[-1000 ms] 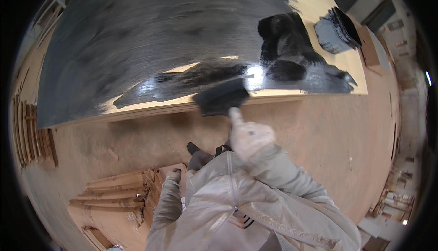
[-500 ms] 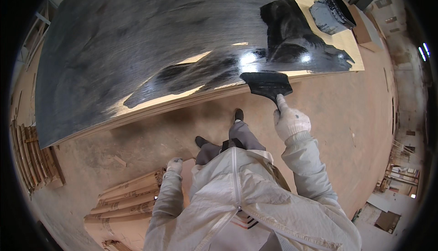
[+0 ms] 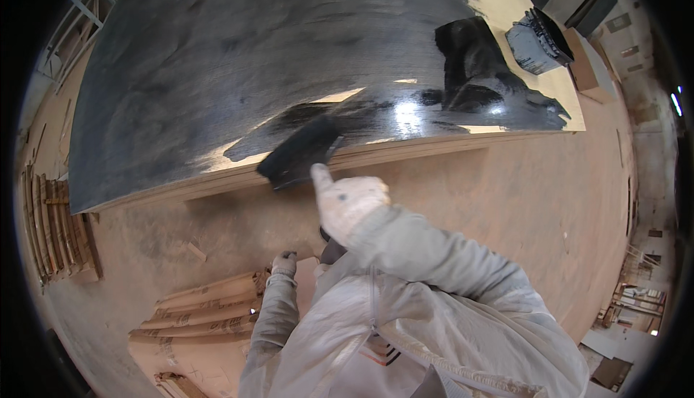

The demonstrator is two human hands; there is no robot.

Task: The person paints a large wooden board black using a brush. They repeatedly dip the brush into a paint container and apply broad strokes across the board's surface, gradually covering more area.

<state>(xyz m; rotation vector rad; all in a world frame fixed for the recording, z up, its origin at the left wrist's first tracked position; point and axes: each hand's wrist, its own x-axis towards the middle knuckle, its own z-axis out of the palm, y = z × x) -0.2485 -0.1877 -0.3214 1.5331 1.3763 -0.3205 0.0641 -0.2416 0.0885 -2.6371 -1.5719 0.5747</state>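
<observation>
1. As the head view caught me, my right hand (image 3: pixel 348 201) had just swung leftward across my body, and the wide black spreader (image 3: pixel 300 153) had come with it, away from the right-hand stretch of the near edge.
2. There it was, over the near edge of the panel (image 3: pixel 238 51), beside a pale strip of bare wood (image 3: pixel 220 156); as I judged it, that brought the coating work to a patch not yet covered.
3. My right fingers were wrapped round the handle, index finger stretched toward the blade, a firm hold!
4. Off to the right, the bucket (image 3: pixel 533 44) stood on the panel's pale end.
5. Down low, my left hand (image 3: pixel 284 263) was curled near the cardboard stack (image 3: pixel 184 354); whether it held anything, I couldn't tell.
6. Blur smeared the blade, so contact with the surface was unclear; my hand hid most of the handle, and the panel's far side ran off the top.
</observation>
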